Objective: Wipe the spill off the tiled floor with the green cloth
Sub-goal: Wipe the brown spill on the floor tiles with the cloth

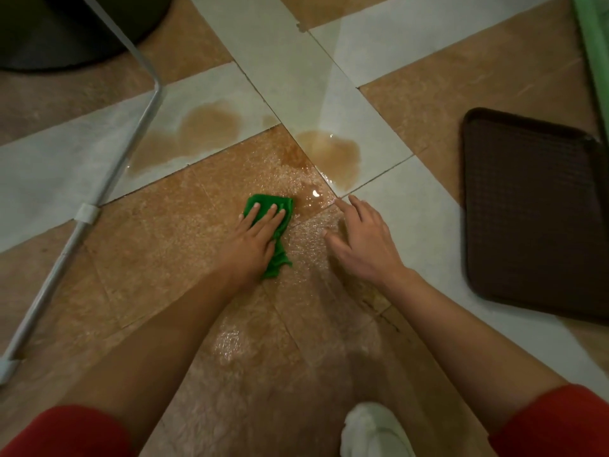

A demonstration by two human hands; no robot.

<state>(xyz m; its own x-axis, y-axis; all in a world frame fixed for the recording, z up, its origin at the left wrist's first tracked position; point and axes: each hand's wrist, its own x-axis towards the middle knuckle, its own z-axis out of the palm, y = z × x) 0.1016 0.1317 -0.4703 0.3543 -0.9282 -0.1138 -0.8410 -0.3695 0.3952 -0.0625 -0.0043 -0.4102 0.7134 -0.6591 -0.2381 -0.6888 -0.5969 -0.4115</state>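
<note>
1. A tiled floor [412, 44] of tan and pale squares fills the frame, seen from above by a crouching person.
2. A dark brown tray [527, 209] with a textured face lies flat at the right edge, well apart from the wet patch.
3. A grey metal tube frame [108, 179] runs diagonally down the left side, bending near the upper left beside a dark round base [66, 28].
4. The brown spill [211, 127] spreads across the centre in two pools on pale tiles, with a glossy wet film on the tan tile between and below them.
5. The right hand [362, 239] rests flat and empty on the wet tile right of centre, fingers spread apart.
6. The left hand [253, 239] presses palm-down at centre, fingers extended rather than curled, pinning the cloth to the floor.
7. A white shoe [372, 430] shows at the bottom edge.
8. The green cloth [280, 255] lies bunched under the left hand on the tan tile, just below the spill's nearest pool.
</note>
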